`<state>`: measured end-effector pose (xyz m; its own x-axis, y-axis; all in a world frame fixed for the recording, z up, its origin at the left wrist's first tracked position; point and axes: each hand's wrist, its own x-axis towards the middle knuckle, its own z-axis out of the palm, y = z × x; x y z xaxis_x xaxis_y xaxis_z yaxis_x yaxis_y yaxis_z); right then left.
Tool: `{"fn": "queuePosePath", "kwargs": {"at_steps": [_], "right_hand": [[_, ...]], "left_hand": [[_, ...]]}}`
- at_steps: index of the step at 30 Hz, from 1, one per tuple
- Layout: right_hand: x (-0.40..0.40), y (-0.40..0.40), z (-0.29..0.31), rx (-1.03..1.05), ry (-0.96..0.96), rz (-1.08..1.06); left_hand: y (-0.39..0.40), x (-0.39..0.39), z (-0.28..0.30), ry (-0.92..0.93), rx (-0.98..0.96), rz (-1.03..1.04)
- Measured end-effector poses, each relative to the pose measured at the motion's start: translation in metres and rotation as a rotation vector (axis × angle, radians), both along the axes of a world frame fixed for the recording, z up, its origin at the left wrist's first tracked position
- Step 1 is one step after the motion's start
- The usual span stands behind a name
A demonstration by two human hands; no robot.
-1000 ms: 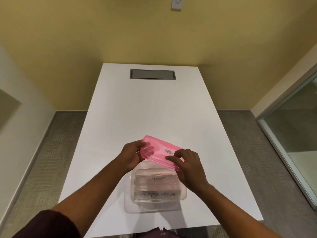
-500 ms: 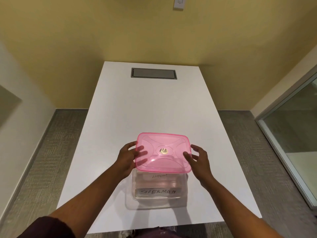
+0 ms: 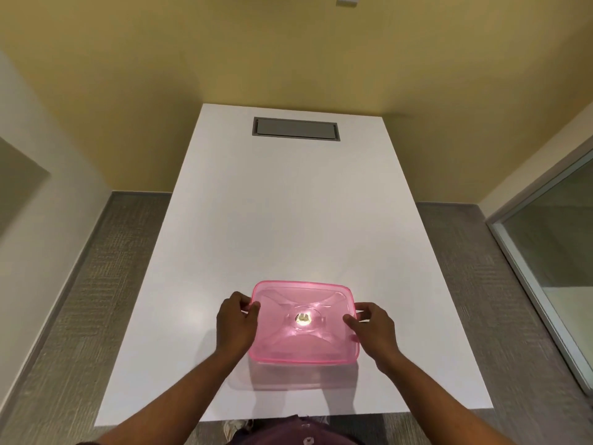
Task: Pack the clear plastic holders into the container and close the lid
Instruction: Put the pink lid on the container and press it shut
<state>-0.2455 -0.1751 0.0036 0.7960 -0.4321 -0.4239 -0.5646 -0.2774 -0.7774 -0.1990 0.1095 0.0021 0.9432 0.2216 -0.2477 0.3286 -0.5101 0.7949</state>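
So the pink lid point(image 3: 305, 322) was sitting flat over the clear container point(image 3: 301, 374), which sat on the white worktop point(image 3: 288, 203) down at the 6 o'clock end, close to the person's edge. You could only see a sliver of the container's clear wall poking out under the lid's near rim, so whatever holders were inside were pretty much hidden by the pink plastic; I couldn't make them out. The left hand point(image 3: 236, 322) was on the lid's 9 o'clock side, grip pinched on that edge with the thumb on top near the corner and the other fingers curled down the side. The right hand point(image 3: 373, 329) mirrored it at 3 o'clock, grip clamped on the lid's edge too, thumb resting on top of the pink surface and a fingertip over the little tab sticking out there. Whether the lid was actually snapped down all the way, couldn't tell from this angle. There was a bright glare spot on the round bump in the middle of the lid. Way up at 12 o'clock, well apart from everything, a grey hatch point(image 3: 295, 128) was set flush into the worktop. Both forearms were bare, and a bit of dark maroon shirt point(image 3: 288, 435) showed at the very bottom.
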Motion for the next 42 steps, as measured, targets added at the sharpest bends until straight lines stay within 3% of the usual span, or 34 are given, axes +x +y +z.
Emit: {"fn": "queuePosePath", "kwargs": {"at_steps": [6, 11, 28, 38, 42], "right_hand": [[-0.016, 0.006, -0.023, -0.327, 0.040, 0.152], [-0.024, 0.013, -0.028, -0.416, 0.031, 0.178], [-0.004, 0.015, -0.036, -0.406, 0.041, 0.138], [0.010, 0.017, -0.044, -0.283, 0.095, -0.004], [0.025, 0.018, -0.046, -0.272, 0.128, -0.059]], "left_hand": [[0.003, -0.021, -0.024, 0.028, 0.068, -0.012], [0.003, -0.030, -0.034, 0.054, 0.104, -0.017], [-0.007, -0.004, -0.036, 0.066, 0.056, 0.029], [-0.015, 0.014, -0.039, 0.195, -0.111, 0.163], [-0.017, 0.025, -0.041, 0.268, -0.084, 0.203]]}}
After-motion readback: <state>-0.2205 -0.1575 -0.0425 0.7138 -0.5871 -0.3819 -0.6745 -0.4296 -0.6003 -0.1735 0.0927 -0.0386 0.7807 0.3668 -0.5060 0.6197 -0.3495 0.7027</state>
